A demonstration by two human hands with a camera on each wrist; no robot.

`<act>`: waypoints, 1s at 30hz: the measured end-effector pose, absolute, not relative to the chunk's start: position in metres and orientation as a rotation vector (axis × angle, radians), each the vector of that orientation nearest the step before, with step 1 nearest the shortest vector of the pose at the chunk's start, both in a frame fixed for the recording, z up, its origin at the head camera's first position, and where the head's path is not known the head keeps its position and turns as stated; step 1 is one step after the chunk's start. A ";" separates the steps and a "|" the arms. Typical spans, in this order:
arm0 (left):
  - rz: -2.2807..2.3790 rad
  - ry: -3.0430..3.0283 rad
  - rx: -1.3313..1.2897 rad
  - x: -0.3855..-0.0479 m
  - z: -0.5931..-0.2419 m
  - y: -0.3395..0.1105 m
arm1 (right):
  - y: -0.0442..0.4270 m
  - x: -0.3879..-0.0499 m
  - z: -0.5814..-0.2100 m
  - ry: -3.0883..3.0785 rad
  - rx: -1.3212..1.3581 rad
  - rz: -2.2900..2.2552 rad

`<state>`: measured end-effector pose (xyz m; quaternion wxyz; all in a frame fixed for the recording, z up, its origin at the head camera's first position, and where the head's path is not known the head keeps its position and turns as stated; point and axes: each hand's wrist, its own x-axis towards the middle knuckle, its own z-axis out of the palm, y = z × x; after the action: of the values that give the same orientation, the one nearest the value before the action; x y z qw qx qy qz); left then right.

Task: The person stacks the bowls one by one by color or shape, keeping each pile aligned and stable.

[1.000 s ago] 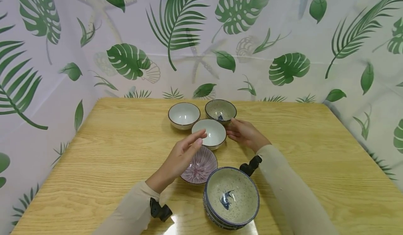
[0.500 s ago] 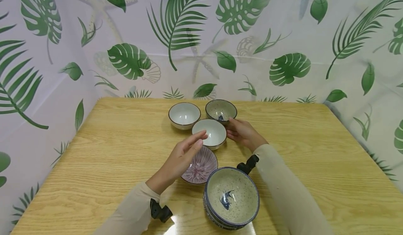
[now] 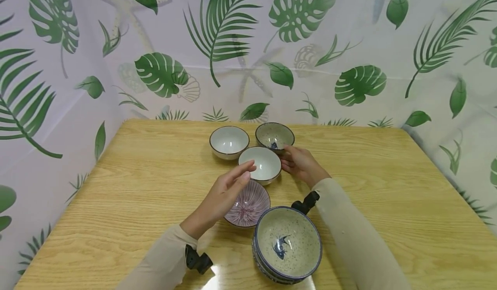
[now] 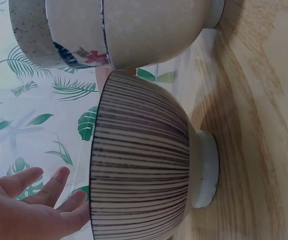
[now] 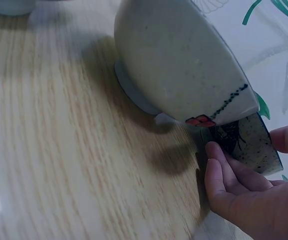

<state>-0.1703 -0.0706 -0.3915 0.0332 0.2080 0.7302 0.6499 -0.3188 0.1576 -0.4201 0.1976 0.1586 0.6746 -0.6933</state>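
Observation:
My right hand (image 3: 303, 165) is at the near right side of the speckled bowl (image 3: 272, 131). In the right wrist view its thumb is at this bowl's (image 5: 256, 147) rim and its curled fingers (image 5: 228, 175) lie against the outer wall, pinching it. Over the purple striped bowl (image 3: 248, 208) hovers my left hand (image 3: 223, 195), with loosely bent fingers and nothing held. The left wrist view shows the striped bowl's (image 4: 139, 160) side, with the left fingertips near its rim. Between the hands stands a white bowl (image 3: 262, 165); a second white bowl (image 3: 229, 141) stands behind it.
Near the front, a stack of blue-rimmed bowls (image 3: 289, 247) with a fish painted inside the top one stands beside the right forearm. The wooden table (image 3: 147, 186) ends at a leaf-printed cloth wall (image 3: 233, 87). Black camera mounts sit on both wrists.
The right hand has shifted very slightly left, closer onto the speckled bowl. The left hand and all bowls stay put; the head view has turned a little.

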 end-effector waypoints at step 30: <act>2.000 2.223 0.668 -0.170 -0.384 -0.068 | 0.187 -0.301 -0.397 1.772 0.470 -2.103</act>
<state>-0.1699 -0.0683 -0.3836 0.0387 0.2179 0.7250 0.6522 -0.3007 0.1869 -0.3974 0.1749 0.1657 0.6254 -0.7422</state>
